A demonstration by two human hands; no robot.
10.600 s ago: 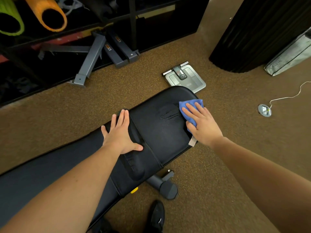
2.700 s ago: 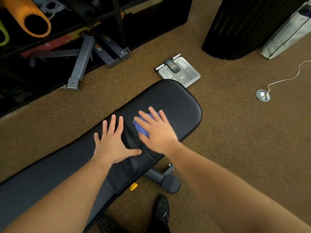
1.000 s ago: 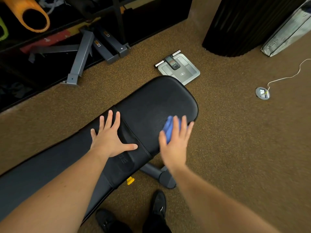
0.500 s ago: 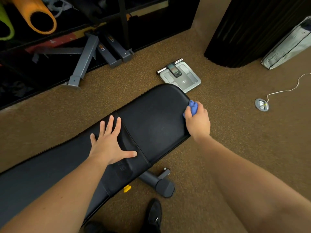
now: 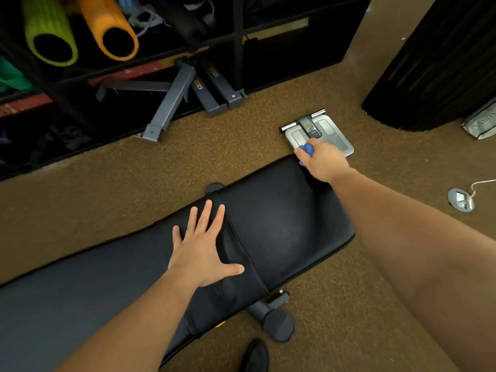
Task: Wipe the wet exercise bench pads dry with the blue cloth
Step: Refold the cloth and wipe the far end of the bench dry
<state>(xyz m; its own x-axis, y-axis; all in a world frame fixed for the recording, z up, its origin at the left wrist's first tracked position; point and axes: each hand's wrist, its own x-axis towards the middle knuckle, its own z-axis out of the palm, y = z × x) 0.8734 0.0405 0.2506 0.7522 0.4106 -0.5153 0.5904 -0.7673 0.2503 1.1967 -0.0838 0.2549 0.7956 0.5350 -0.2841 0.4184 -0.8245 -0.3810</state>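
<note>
Right now the right hand (image 5: 323, 162) is gripping the bunched blue cloth (image 5: 306, 151), fingers curled round it, and pressing it against the far corner of the seat pad (image 5: 281, 226), at the rounded edge nearest the grey body scale (image 5: 319, 134) lying on the carpet (image 5: 228, 146). The left hand (image 5: 204, 245) is lying flat with fingers spread and holding nothing, bracing on the end of the long back pad (image 5: 80, 291) just beside the seam where the two pads are meeting. Judging by the surface, the seat pad is showing an even, dull sheen with no beads or streaks of water that can be made out, so its top is probably close to done, and the cloth is working the edge as a finishing pass. The back pad, running off toward the lower left, is also looking matte, but whether it is dry or simply untouched cannot be told; that long stretch and the strip under the left palm are likely what is left. Beyond the bench, foam rollers (image 5: 107, 28) and grey steel legs (image 5: 169, 103) are sitting by the dark storage rack.
</note>
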